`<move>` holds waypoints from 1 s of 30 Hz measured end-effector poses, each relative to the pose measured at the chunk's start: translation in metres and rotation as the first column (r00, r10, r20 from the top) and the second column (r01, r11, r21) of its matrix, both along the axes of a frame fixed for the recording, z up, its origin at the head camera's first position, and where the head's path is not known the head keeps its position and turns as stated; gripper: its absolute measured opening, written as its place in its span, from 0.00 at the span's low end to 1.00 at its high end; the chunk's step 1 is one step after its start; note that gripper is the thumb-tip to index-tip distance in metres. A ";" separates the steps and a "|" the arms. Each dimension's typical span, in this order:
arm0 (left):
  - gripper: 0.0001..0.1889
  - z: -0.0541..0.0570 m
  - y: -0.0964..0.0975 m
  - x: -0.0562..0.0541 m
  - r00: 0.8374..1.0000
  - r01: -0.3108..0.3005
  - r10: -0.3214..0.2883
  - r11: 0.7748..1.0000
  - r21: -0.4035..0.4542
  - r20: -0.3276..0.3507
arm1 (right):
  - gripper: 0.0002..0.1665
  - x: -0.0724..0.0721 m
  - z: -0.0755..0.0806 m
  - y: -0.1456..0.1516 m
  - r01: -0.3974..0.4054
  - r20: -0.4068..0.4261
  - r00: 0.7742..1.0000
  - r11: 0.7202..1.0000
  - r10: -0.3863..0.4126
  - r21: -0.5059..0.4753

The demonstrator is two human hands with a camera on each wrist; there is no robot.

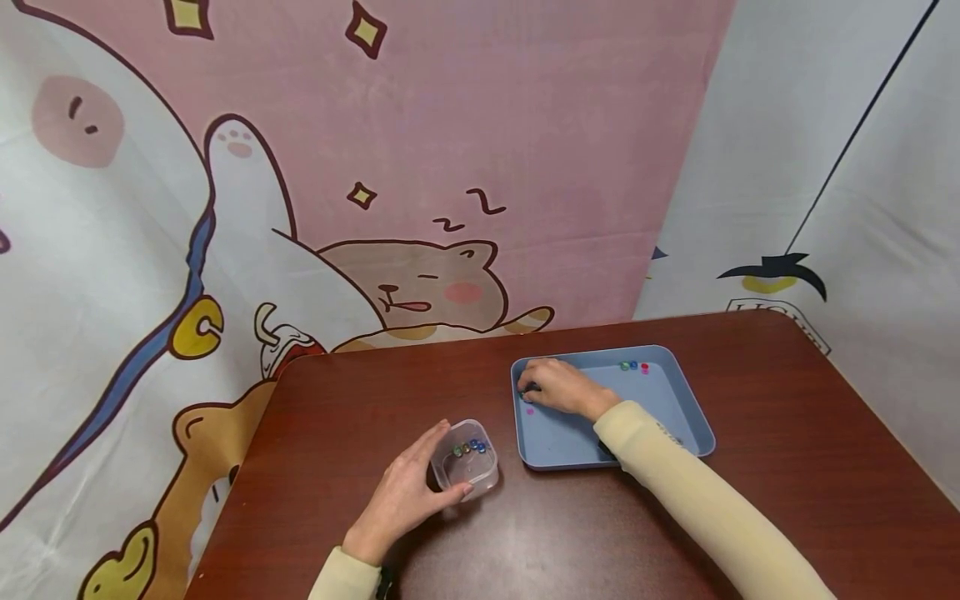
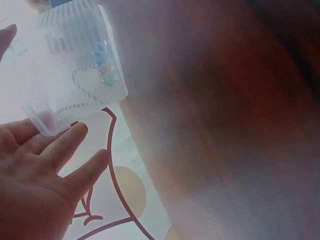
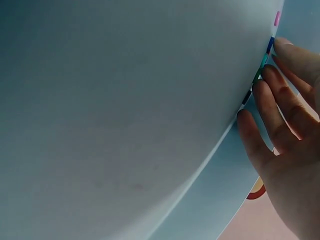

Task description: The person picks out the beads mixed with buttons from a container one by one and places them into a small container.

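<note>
My left hand (image 1: 405, 483) holds a small clear plastic box (image 1: 486, 479) on the table, thumb at its near side and fingers along its left side. Inside, green, yellowish and blue discs (image 1: 468, 448) lie in a short row. My right hand (image 1: 558, 385) reaches into the left end of a blue tray (image 1: 637, 408), fingertips down. In the right wrist view, its fingertips touch a row of thin coloured discs (image 3: 263, 61), blue, teal, green and dark, seen edge-on. A pink disc (image 1: 530, 411) lies just in front of that hand.
Green, blue, red and pink discs (image 1: 634, 367) sit by the tray's back wall. More small pieces (image 1: 678, 440) show near its front right, partly behind the right sleeve (image 1: 660, 450). The brown table (image 1: 360, 392) ends at a cartoon-printed cloth (image 1: 525, 167).
</note>
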State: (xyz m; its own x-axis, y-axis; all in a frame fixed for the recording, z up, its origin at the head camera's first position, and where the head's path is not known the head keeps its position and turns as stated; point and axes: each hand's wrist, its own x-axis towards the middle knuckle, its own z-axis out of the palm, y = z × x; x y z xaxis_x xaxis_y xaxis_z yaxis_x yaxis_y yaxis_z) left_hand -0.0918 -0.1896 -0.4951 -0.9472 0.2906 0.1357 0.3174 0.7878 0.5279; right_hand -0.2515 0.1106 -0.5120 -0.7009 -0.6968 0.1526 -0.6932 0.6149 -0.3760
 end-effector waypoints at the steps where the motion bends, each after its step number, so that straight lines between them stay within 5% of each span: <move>1: 0.51 0.000 0.000 0.000 1.000 0.000 0.000 1.000 0.001 0.003 | 0.08 0.001 0.001 0.000 -0.001 0.003 1.000 1.000 0.001 -0.001; 19: 0.52 0.003 0.000 -0.001 1.000 0.006 -0.007 1.000 0.008 0.021 | 0.10 0.010 0.038 0.011 0.061 0.058 0.997 0.988 -0.053 -0.139; 30: 0.52 0.003 0.000 0.000 1.000 0.008 -0.008 1.000 -0.001 0.005 | 0.10 0.021 0.068 0.020 0.084 -0.010 0.996 0.973 -0.088 -0.217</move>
State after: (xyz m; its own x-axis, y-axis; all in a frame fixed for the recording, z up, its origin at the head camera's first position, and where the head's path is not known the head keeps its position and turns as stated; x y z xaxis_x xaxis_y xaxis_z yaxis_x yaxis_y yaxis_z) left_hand -0.0919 -0.1896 -0.4917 -0.9456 0.2980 0.1304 0.3206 0.7860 0.5286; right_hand -0.2304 0.1304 -0.4438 -0.7523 -0.5829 0.3071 -0.6496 0.5785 -0.4933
